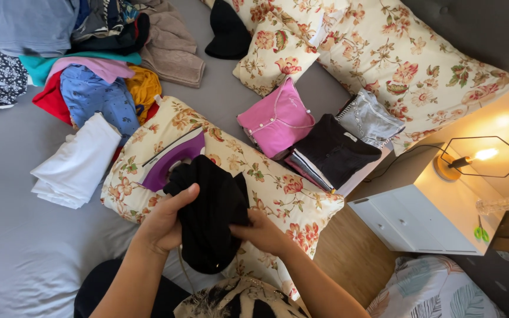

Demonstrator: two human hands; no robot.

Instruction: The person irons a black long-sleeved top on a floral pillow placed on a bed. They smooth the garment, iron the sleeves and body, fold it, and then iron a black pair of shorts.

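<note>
Black garment (210, 215): bunched, held over the near end of a floral pillow (266, 176) that lies on the grey bed (19, 247). Left hand (166, 221): fingers curled round the garment's left edge, thumb on top, gripping the cloth. Right hand (263, 232): closed on the garment's right edge, pinching a fold between thumb and fingers. Purple clothes iron (172, 159): just beyond the left hand, lying on the same pillow, its rear partly covered by the garment. Folded white cloth (78, 162): left of the left hand, on the sheet beside the pillow. Heap of unfolded clothes (89, 53), blue, red, yellow, pink, teal and brown: far beyond the left hand. Folded pink top (275, 121), folded black top (331, 150) and folded grey top (369, 121): beyond the right hand, side by side at the bed's edge, the black one resting on a striped piece. Two more floral pillows (396, 59): behind those stacks. White bedside drawers (407, 221) with a lit wire-frame lamp (481, 156): right of the right hand, off the bed.
</note>
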